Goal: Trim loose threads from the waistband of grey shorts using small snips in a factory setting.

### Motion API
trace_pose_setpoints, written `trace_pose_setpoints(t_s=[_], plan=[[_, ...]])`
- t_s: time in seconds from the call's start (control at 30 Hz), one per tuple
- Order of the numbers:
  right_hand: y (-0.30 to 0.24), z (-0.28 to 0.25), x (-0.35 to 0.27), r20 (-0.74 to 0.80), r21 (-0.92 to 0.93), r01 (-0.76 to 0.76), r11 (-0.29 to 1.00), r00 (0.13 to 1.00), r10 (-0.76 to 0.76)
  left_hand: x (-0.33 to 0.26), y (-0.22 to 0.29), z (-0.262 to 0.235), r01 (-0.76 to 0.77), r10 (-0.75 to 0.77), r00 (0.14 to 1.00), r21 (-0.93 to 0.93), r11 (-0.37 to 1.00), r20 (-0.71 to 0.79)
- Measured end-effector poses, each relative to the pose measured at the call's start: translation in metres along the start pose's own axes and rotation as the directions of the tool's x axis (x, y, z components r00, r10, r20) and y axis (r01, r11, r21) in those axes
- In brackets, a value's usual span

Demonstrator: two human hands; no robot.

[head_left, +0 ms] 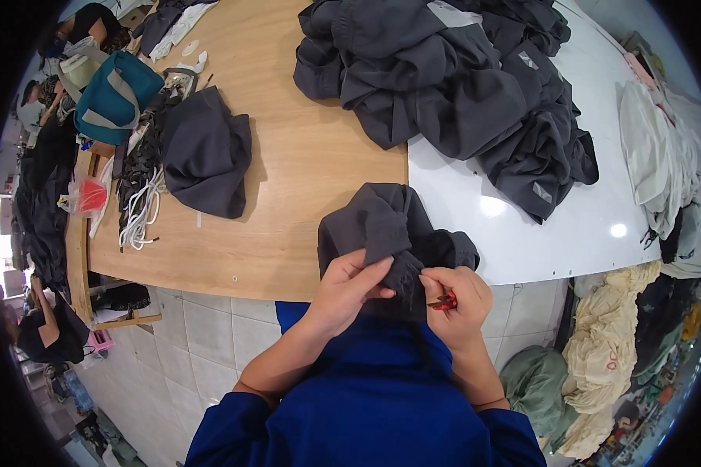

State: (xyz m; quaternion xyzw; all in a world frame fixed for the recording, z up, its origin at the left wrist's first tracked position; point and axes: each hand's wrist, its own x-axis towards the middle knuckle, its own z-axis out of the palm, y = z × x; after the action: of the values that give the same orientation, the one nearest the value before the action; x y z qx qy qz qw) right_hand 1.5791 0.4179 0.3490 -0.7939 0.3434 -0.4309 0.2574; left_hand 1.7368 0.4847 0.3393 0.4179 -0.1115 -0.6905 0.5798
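Observation:
A dark grey garment (366, 226) lies bunched at the table's front edge, part of it hanging toward my lap. My left hand (349, 284) pinches a gathered, ribbed-looking part of it between thumb and fingers. Loose threads show on the cloth just right of that thumb. Close by on the right, my right hand (458, 300) is closed around a small red-handled tool (444, 301), which looks like thread snips; its blades are hidden. The thumb and forefinger of that hand also meet at the garment's edge.
A big heap of dark grey garments (444, 78) covers the far right. Another folded grey garment (206, 152), white cords (142, 210) and a teal bag (117, 97) are on the left. Cream cloth (604, 342) and a green bundle (533, 385) sit below the table. Other people are at the far left.

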Motion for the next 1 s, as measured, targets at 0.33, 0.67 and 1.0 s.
trace_pose_setpoints(t_s=[0.33, 0.67, 1.0], plan=[[-0.001, -0.002, -0.002, 0.056, 0.124, -0.233, 0.965, 0.972, 0.227, 0.006, -0.006, -0.005, -0.109, 0.096, 0.992, 0.154, 0.982, 0.086], [-0.016, -0.012, 0.006, 0.168, 0.129, -0.173, 0.976, 0.974, 0.151, 0.008, 0.003, -0.001, -0.042, 0.042, 0.999, 0.004, 0.999, 0.029], [0.013, -0.028, -0.013, 0.157, 0.354, -0.393, 0.849, 0.920, 0.360, 0.003, 0.005, 0.000, 0.020, -0.012, 0.999, -0.161, 0.987, 0.051]])
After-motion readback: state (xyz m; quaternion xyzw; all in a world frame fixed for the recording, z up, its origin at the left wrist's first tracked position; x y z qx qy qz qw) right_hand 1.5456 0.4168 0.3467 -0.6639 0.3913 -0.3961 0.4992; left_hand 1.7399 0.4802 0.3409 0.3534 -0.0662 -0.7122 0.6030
